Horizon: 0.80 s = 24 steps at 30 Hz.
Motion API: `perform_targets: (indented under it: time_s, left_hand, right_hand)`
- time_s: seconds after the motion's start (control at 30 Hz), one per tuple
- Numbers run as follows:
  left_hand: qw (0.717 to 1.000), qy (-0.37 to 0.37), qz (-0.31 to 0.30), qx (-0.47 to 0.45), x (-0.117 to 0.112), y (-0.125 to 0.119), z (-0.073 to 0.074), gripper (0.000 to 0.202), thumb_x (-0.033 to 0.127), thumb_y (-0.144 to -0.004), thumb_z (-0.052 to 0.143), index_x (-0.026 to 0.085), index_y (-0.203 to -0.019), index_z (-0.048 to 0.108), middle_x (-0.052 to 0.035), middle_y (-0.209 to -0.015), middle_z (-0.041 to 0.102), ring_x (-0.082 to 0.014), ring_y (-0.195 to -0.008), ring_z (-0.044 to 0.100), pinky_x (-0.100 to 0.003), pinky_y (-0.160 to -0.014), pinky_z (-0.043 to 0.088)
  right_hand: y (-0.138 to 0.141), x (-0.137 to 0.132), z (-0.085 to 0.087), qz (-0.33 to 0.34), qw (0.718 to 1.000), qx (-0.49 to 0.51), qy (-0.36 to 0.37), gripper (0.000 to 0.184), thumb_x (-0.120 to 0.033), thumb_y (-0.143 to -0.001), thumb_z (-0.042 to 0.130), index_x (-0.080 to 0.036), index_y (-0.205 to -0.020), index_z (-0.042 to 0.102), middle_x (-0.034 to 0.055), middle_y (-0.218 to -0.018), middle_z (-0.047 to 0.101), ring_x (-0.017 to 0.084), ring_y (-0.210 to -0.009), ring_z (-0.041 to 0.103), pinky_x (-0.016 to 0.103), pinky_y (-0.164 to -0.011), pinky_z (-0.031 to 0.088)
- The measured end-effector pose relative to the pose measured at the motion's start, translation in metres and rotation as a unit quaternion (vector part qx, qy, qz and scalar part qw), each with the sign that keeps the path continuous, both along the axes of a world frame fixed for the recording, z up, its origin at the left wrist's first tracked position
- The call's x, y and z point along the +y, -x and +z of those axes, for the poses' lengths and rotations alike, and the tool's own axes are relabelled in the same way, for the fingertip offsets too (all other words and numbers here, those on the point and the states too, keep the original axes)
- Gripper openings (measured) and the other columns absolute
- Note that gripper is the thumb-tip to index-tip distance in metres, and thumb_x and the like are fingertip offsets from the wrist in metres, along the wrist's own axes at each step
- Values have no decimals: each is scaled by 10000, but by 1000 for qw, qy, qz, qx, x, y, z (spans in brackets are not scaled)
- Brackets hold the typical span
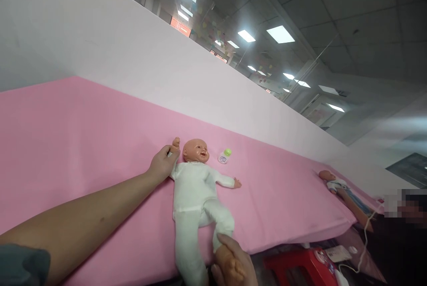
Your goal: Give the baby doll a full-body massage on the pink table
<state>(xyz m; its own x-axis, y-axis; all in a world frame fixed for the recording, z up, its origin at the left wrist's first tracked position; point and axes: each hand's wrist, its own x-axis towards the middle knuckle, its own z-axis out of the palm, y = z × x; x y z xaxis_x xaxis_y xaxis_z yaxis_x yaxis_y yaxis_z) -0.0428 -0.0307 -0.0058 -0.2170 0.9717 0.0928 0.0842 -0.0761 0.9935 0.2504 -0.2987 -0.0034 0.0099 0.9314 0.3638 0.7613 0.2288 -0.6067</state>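
A baby doll (196,188) in a white bodysuit lies on its back on the pink mat (83,143), head toward the wall. My left hand (163,161) is closed around the doll's raised arm beside its head. My right hand (233,263) grips the doll's bare foot at the mat's near edge. A small white bottle with a green cap (224,156) lies just right of the doll's head, touched by neither hand.
A white wall panel (133,54) runs behind the mat. Farther right, a second doll (333,183) lies on the mat with another person's arm (353,208) on it. A red stool (300,263) and papers sit below the mat's edge.
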Motion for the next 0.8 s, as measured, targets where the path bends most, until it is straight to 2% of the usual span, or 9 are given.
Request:
perform_targets:
  time_s: [0.13,0.2,0.3,0.4,0.57,0.67,0.73,0.8]
  left_hand:
    - [999,-17,-41,23,-7,1,10,386,578,-846,642,222,-983,698,-10,-928,737,-232,-829,646,-298,-692,458]
    - [995,-31,-79,43,-12,1,15,411,562,-834,651,228,-1062,720,-15,-955,750,-248,-856,666,-306,-704,479]
    - [983,-69,-145,89,-18,0,18,493,548,-832,648,237,-1208,724,-50,-1134,750,-298,-1016,680,-346,-824,523]
    - [970,-94,-180,133,-21,0,20,568,516,-820,666,265,-1329,693,-61,-1304,700,-337,-1170,647,-379,-954,513]
    - [961,-101,-204,160,-23,2,22,527,474,-855,654,322,-1359,677,-40,-1295,707,-321,-1153,661,-386,-992,495]
    - [962,-98,-206,151,-21,4,20,546,494,-862,654,311,-1376,661,-43,-1355,676,-323,-1222,624,-384,-1018,475]
    - [967,-79,-196,140,-18,5,18,600,536,-837,667,265,-1372,657,-68,-1340,682,-335,-1202,632,-383,-979,497]
    - [973,-48,-181,137,-13,7,14,638,602,-813,662,220,-1325,671,-88,-1220,730,-332,-1077,681,-371,-867,535]
  right_hand:
    - [8,34,22,97,995,16,28,524,-305,-845,719,-182,-1344,616,76,-993,761,201,-854,740,251,-772,625]
    - [18,50,33,96,994,38,31,510,-308,-876,701,-185,-1358,586,64,-987,749,186,-868,731,249,-792,621]
    - [37,72,42,93,992,68,47,526,-306,-883,694,-189,-1379,562,77,-1126,729,196,-1003,719,284,-914,601]
    - [50,90,39,99,991,78,53,537,-300,-876,683,-170,-1381,559,87,-1143,727,208,-1022,715,316,-945,591]
    - [55,98,24,62,993,98,28,542,-320,-884,653,-139,-1384,548,118,-1182,724,231,-1068,715,338,-963,585]
    - [54,93,23,70,994,79,18,540,-307,-875,657,-154,-1383,555,109,-1179,730,237,-1065,722,353,-975,582]
    - [55,89,26,70,995,74,9,547,-298,-861,664,-165,-1381,561,110,-1227,718,245,-1117,710,364,-1016,567]
    - [54,85,28,67,995,71,10,566,-288,-837,675,-171,-1380,564,113,-1243,714,251,-1128,709,366,-1014,571]
